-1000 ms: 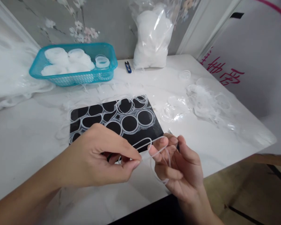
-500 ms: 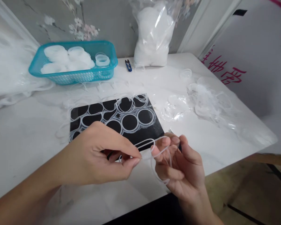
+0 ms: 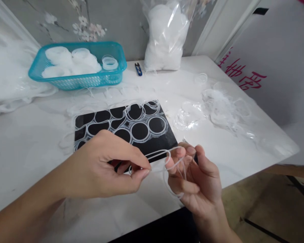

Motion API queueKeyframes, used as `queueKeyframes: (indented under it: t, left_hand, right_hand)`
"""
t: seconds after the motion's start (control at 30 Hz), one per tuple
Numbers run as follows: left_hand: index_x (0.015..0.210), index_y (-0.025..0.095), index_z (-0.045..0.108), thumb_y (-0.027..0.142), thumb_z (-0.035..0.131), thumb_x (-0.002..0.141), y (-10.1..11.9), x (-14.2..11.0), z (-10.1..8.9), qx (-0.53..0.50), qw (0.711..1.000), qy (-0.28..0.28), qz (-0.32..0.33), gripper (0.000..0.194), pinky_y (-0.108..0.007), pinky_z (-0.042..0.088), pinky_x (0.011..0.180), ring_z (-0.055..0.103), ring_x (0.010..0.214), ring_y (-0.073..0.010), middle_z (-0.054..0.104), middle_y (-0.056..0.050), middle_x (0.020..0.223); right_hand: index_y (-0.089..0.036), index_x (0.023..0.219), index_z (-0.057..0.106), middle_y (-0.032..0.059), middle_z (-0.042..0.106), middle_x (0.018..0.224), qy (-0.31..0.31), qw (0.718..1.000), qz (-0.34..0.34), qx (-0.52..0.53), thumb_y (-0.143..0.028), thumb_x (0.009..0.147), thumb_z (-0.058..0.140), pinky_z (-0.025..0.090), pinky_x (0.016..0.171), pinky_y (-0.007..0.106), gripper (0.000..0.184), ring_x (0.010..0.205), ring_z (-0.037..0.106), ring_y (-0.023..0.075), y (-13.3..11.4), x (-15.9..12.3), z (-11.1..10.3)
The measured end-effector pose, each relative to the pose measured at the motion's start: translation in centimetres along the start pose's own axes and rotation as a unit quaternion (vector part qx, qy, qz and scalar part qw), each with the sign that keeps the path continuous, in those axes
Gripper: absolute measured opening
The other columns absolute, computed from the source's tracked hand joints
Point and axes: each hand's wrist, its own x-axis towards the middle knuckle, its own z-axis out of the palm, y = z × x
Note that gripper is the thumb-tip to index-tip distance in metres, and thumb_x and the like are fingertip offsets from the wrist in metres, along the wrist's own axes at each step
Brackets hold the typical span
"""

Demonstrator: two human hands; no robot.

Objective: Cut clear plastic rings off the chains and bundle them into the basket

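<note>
Fingers of the left hand [image 3: 111,170] pinch a thin white loop [image 3: 170,156]; its long way runs sideways to the right hand's [image 3: 205,189] curled fingers, touching both.

Gap between left hand [image 3: 107,165] and right hand [image 3: 201,184] slightly wider: right hand shifted a little to right, left hand's pinched fingertips very slightly to left. Bend of white strand [image 3: 170,156] by right hand's fingers moved to right with them. Camera view shifted slightly: blue basket [image 3: 78,82], small snips [image 3: 138,69] and clear bag [image 3: 164,44] at far side appear higher in view, basket also a bit farther left.
</note>
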Motion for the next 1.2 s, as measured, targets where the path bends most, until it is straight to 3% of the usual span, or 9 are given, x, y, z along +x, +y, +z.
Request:
queueKeyframes:
  t: [0.3, 0.53, 0.63, 0.83, 0.93, 1.0, 1.1, 1.2]
  left_hand:
    - [0.07, 0.02, 0.068, 0.007, 0.061, 0.075, -0.9, -0.1, 0.1, 0.02, 0.999, -0.023, 0.021, 0.015, -0.015, 0.04, 0.048, 0.051, 0.046, -0.0055, 0.065, 0.004, 0.059]
    - [0.07, 0.019, 0.066, 0.007, 0.059, 0.078, -0.7, 0.0, -0.1, 0.032, 0.999, -0.031, 0.029, 0.015, -0.016, 0.039, 0.049, 0.052, 0.048, -0.0057, 0.065, 0.004, 0.06]
    - [0.072, 0.018, 0.067, 0.008, 0.059, 0.08, -0.6, 0.0, 0.0, 0.051, 0.996, -0.054, 0.049, 0.015, -0.017, 0.04, 0.054, 0.053, 0.051, -0.0055, 0.064, 0.005, 0.061]
    - [0.071, 0.017, 0.067, 0.013, 0.053, 0.087, -0.1, -0.9, 0.4, 0.22, 0.967, -0.097, 0.089, 0.021, -0.027, 0.027, 0.052, 0.05, 0.058, -0.0098, 0.058, 0.004, 0.061]
    - [0.078, 0.018, 0.068, 0.016, 0.054, 0.086, 0.4, -1.1, 0.4, 0.224, 0.968, -0.1, 0.06, 0.016, -0.026, 0.029, 0.055, 0.052, 0.061, -0.0097, 0.062, 0.004, 0.07]
    - [0.08, 0.018, 0.069, 0.016, 0.054, 0.085, 0.7, -1.1, 0.2, 0.185, 0.98, -0.074, 0.017, 0.016, -0.024, 0.031, 0.054, 0.051, 0.057, -0.0081, 0.062, 0.004, 0.069]
    - [0.079, 0.018, 0.071, 0.017, 0.051, 0.085, 1.0, -1.2, -0.3, 0.126, 0.99, -0.009, -0.056, 0.021, -0.02, 0.033, 0.05, 0.048, 0.051, -0.0067, 0.062, 0.004, 0.063]
    - [0.084, 0.022, 0.074, 0.023, 0.052, 0.086, 1.4, -1.8, -1.0, 0.073, 0.992, 0.009, -0.099, 0.022, -0.018, 0.034, 0.047, 0.047, 0.049, -0.007, 0.063, 0.005, 0.06]
  right_hand:
    - [-0.025, 0.073, 0.067, -0.0011, 0.07, 0.076, -0.006, 1.0, 0.004, -0.004, -0.028, 0.075, 0.079, 0.003, 0.028, 0.007, 0.012, 0.076, 0.073, 0.0131, -0.1, 0.1, -0.2]
    - [-0.025, 0.081, 0.067, -0.0016, 0.069, 0.083, -0.082, 0.997, -0.002, 0.007, -0.03, 0.085, 0.07, 0.008, 0.027, 0.004, 0.007, 0.088, 0.071, 0.0089, 0.1, 0.3, -1.0]
    - [-0.026, 0.078, 0.066, -0.002, 0.069, 0.087, -0.117, 0.993, -0.022, 0.006, -0.032, 0.083, 0.072, 0.012, 0.029, 0.003, 0.009, 0.094, 0.068, 0.0084, 0.4, 0.5, -1.1]
    - [-0.032, 0.077, 0.067, -0.0018, 0.067, 0.094, -0.154, 0.987, -0.039, -0.022, -0.039, 0.081, 0.073, 0.018, 0.03, 0.005, 0.01, 0.106, 0.063, 0.0137, 1.4, 1.2, -1.2]
    - [-0.034, 0.078, 0.067, -0.0018, 0.066, 0.093, -0.178, 0.982, -0.064, -0.004, -0.042, 0.082, 0.07, 0.014, 0.027, 0.006, 0.01, 0.101, 0.066, 0.0123, 2.0, 1.5, -1.2]
    - [-0.033, 0.08, 0.067, -0.0014, 0.066, 0.093, -0.186, 0.979, -0.084, -0.02, -0.041, 0.084, 0.069, 0.011, 0.026, 0.006, 0.009, 0.099, 0.067, 0.0124, 2.4, 1.5, -1.0]
    - [-0.031, 0.079, 0.068, 0.0005, 0.065, 0.095, -0.177, 0.972, -0.121, -0.1, -0.039, 0.084, 0.069, 0.011, 0.027, 0.009, 0.01, 0.101, 0.067, 0.0169, 2.9, 0.9, -0.2]
    - [-0.029, 0.077, 0.068, 0.003, 0.064, 0.096, -0.159, 0.954, -0.174, -0.185, -0.039, 0.082, 0.071, 0.011, 0.029, 0.012, 0.012, 0.101, 0.067, 0.0215, 3.4, 0.0, 0.7]
